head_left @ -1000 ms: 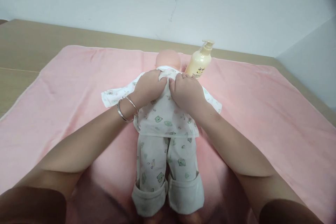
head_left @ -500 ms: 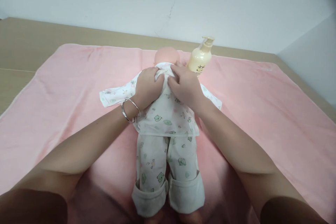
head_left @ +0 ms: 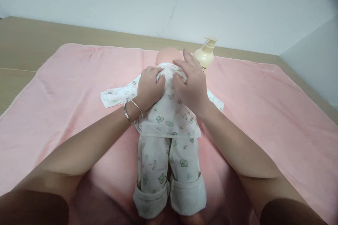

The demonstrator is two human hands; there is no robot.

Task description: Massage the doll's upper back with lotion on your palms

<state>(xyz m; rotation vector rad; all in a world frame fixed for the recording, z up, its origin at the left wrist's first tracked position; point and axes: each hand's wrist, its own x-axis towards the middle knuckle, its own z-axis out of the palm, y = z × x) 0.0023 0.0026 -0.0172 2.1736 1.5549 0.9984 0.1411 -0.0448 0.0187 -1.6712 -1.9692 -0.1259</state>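
A bald baby doll (head_left: 167,55) lies with its head away from me, its face not visible. It wears a white long-sleeved shirt (head_left: 169,119) and matching trousers (head_left: 155,158) with small green animal prints, the trouser legs rolled up into thick cuffs. My left hand (head_left: 150,86), with bracelets at the wrist, is closed over the shirt's left shoulder, thumb and bent fingers against the cloth near the collar. Over the other shoulder is my right hand (head_left: 192,84), its fingers spread and partly raised off the cloth, holding nothing.
A pale yellow pump bottle (head_left: 204,56) stands just beyond my right hand, which covers its lower part. Under the doll a pink blanket (head_left: 253,112) spreads over a wooden table (head_left: 34,35). A white wall (head_left: 105,3) with a crack rises behind.
My right hand has lifted from the shirt's collar and opened, its fingers now spread in front of the bottle. The left hand stays at the shoulder.
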